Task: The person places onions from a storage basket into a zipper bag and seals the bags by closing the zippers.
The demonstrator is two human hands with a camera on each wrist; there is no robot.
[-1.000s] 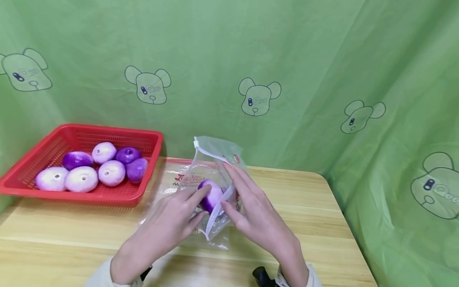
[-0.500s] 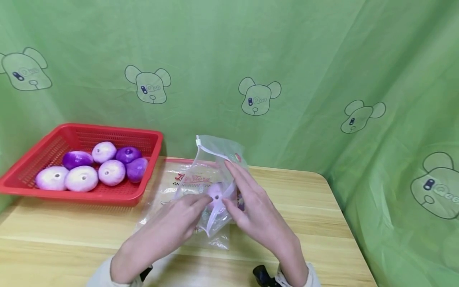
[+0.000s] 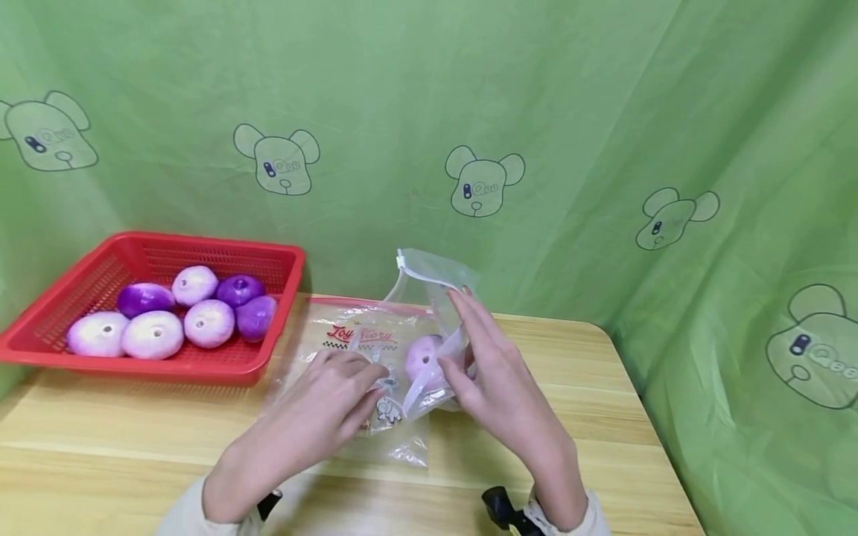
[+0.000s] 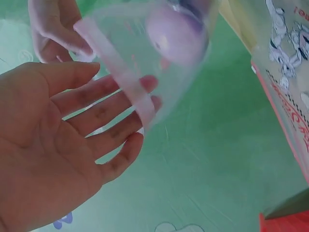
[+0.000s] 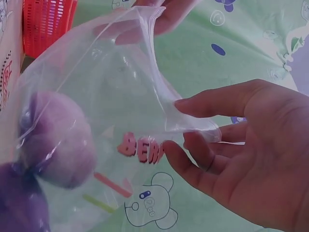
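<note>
A clear zip bag (image 3: 439,279) with a white slider hangs upright with its mouth turned toward the left hand. My right hand (image 3: 506,380) grips its edge between thumb and fingers; the right wrist view shows the thumb on the rim (image 5: 166,108). Inside lies a pale purple onion (image 5: 65,140), with a darker purple onion (image 5: 21,200) below it. My left hand (image 3: 322,398) is at the bag's left side and holds no onion. In the left wrist view its fingers (image 4: 104,116) are spread and fairly straight, some seen through the bag's film at the mouth.
A red plastic basket (image 3: 284,298) with several purple onions stands at the left. Another clear bag, with red "Toy Story" print (image 3: 335,335), lies flat on the wooden table (image 3: 570,387) under the hands. A green curtain (image 3: 389,89) closes off the back and right.
The onion has left my left hand and gone into the zip bag. My right hand and the bag have shifted right, while the left hand has drawn back slightly left.
</note>
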